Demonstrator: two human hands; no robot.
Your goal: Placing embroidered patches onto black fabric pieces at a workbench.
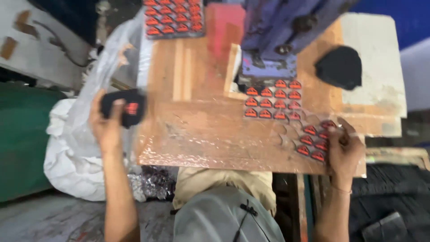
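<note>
At a worn wooden counter [197,134], a person works under a blue-purple press [277,31] that rises from the counter's far side, its top cut off by the frame. A white plastic sack [74,152] bulges off the counter's left edge. Just beyond that edge, the left hand [107,123] grips a black cloth piece [127,107] bearing a red-orange emblem, fingers curled shut around it. At the counter's right front, the right hand [342,150] pinches the corner of a sheet of red-orange emblems [286,112] lying below the press; how tightly its fingers close cannot be told through motion blur. Judging by this, an emblem is being peeled off. Another emblem sheet [172,18] lies at the counter's far-left corner.
</note>
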